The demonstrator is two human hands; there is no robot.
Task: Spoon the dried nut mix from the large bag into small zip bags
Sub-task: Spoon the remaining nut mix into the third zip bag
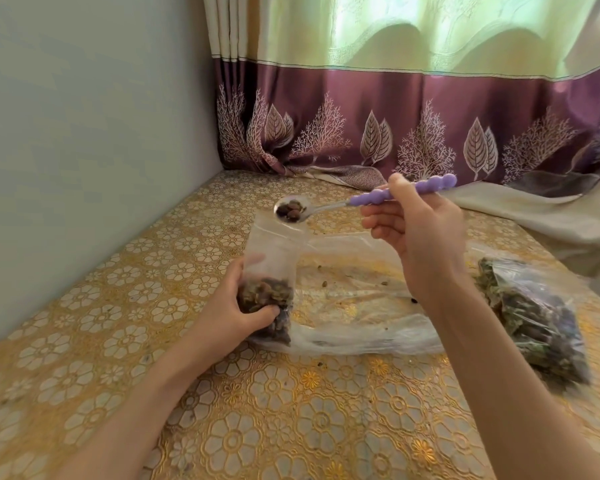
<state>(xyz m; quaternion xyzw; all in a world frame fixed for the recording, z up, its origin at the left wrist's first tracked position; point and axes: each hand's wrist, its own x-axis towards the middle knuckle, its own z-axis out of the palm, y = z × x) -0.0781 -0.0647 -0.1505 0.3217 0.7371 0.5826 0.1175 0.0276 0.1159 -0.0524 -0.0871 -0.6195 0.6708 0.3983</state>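
Both hands hold: left hand point(238, 306) grips small zip bag point(269, 271), right hand point(416, 230) loaded spoon point(291, 209) above its open rim.

A small clear zip bag point(269, 271) stands upright, its lower part filled with brown dried nut mix point(264, 296) and its mouth open at the top. Just above that mouth hovers a metal spoon point(291, 209) with a beaded purple handle, its bowl carrying a few dark pieces. Behind lies the large clear bag point(354, 306), flattened and seemingly almost empty, only scattered crumbs showing inside.
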